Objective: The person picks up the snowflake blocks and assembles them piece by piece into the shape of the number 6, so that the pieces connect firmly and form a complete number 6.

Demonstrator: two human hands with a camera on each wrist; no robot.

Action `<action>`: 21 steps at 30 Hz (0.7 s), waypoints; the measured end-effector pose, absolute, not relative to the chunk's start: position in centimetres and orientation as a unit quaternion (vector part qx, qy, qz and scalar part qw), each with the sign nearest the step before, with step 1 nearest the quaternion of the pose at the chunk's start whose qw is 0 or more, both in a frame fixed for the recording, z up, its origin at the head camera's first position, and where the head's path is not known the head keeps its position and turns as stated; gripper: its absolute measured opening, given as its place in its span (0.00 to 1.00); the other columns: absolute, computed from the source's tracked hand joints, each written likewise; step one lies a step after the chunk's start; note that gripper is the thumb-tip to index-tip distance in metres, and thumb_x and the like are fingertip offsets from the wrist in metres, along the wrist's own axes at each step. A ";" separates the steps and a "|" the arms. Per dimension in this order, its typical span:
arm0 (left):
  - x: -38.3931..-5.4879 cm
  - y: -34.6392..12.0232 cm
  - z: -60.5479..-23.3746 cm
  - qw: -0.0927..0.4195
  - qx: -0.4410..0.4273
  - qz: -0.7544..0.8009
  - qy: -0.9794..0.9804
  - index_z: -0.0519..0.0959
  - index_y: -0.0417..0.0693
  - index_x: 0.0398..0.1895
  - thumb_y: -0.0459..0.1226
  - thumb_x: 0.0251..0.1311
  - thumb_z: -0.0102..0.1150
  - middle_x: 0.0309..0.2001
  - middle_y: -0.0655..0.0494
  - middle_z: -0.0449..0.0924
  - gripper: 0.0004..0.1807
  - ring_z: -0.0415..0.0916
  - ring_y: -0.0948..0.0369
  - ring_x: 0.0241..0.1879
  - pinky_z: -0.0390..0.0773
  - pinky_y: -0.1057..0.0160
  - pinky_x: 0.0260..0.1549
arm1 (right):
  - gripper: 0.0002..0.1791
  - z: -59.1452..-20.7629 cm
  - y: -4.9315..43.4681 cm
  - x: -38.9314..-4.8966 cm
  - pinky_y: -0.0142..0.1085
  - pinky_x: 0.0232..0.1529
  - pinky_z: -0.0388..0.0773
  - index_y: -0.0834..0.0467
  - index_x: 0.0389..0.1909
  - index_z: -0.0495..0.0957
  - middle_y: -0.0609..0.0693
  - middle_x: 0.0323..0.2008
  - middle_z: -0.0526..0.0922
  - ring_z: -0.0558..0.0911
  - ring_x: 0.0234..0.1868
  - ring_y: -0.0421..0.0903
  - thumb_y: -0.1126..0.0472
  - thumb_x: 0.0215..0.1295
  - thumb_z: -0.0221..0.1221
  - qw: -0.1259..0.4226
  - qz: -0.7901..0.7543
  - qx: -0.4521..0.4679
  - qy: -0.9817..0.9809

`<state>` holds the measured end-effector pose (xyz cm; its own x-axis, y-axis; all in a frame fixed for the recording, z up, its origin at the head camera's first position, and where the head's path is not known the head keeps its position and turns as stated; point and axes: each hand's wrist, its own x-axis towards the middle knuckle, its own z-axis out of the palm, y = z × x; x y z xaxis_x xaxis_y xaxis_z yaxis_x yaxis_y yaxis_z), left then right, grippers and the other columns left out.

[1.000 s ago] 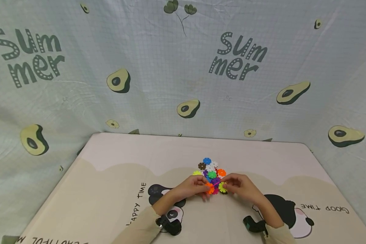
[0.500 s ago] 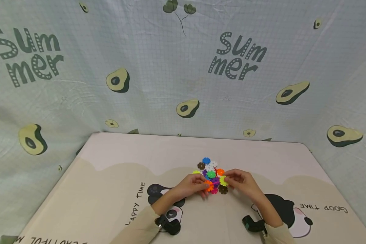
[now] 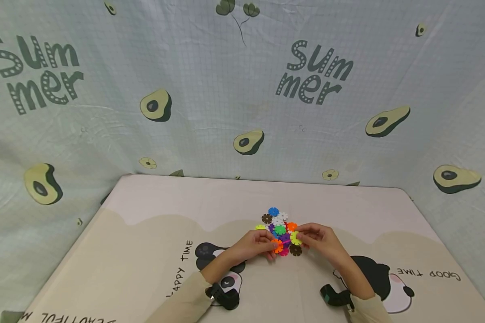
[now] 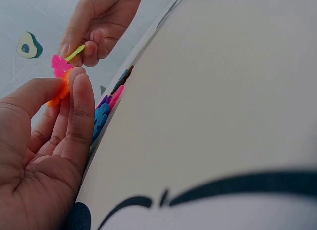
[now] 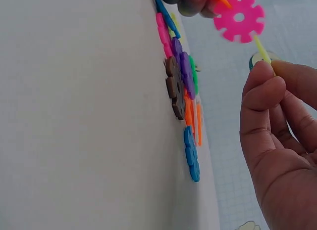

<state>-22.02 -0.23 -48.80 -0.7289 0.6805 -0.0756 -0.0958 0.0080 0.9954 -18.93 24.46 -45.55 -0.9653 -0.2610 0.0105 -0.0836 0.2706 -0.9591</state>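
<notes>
My left hand (image 3: 252, 244) pinches an orange snowflake disc (image 3: 276, 245) between thumb and fingers. Opposite it, my right hand (image 3: 323, 240) pinches a yellow-green snowflake disc (image 3: 295, 237), seen edge-on in the right wrist view. Between the two is a pink snowflake disc (image 5: 252, 23), a flat notched plastic round with a hole in its centre. The yellow-green disc meets its lower edge and the orange one its upper left edge in that view. All three are held above the table, in front of a spread of similar discs.
Several loose discs lie on the table just beyond and below the hands, among them a green disc (image 3: 280, 229), a brown disc (image 3: 295, 250) and a blue disc (image 3: 273, 211). A patterned cloth (image 3: 210, 89) hangs behind the table (image 3: 165, 202).
My right hand has shifted slightly away from the body with the yellow-green disc, uncovering the brown disc on the table. The left hand has barely moved and keeps the orange disc.
</notes>
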 end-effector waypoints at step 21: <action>-22.1 -0.2 -48.9 0.293 0.226 0.661 0.653 0.74 0.34 0.41 0.30 0.67 0.55 0.31 0.43 0.84 0.05 0.82 0.63 0.26 0.82 0.63 0.38 | 0.18 -45.8 24.4 -19.1 0.33 0.35 0.80 0.73 0.48 0.76 0.48 0.32 0.83 0.80 0.29 0.43 0.62 0.67 0.61 0.098 -0.602 -0.112 0.785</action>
